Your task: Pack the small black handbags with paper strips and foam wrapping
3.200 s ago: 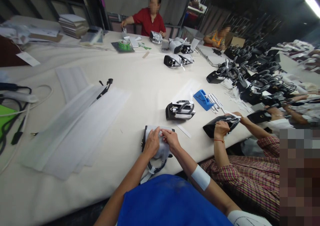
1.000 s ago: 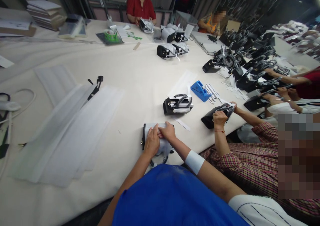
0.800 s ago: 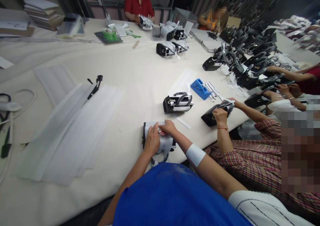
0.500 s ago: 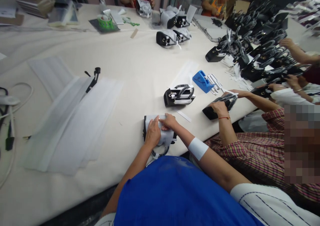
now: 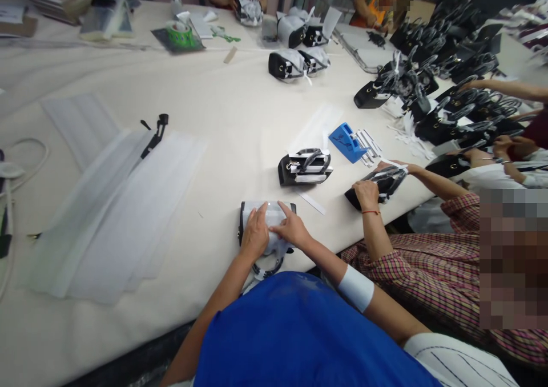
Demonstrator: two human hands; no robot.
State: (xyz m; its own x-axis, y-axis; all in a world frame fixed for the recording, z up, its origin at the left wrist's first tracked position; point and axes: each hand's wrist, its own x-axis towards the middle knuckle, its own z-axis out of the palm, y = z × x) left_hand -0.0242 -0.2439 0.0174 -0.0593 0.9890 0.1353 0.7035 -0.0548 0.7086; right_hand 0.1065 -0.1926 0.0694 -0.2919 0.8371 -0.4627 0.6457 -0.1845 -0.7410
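Note:
A small black handbag wrapped in white paper lies at the near edge of the white table. My left hand presses flat on the wrapping at its left side. My right hand rests on the wrapping beside it, index finger stretched toward the bag's top. The bag's black handle hangs over the table edge under my hands.
A second wrapped black bag stands just beyond, with a blue tape dispenser and paper strips behind it. Sheets of white wrapping lie to the left. A neighbouring person's hands hold another black bag. Several bags crowd the far right.
My hands have stayed on the wrapped bag, shifting slightly over the paper; my right index finger is now stretched out. The view has tilted down and the neighbour's hands moved on their bag.

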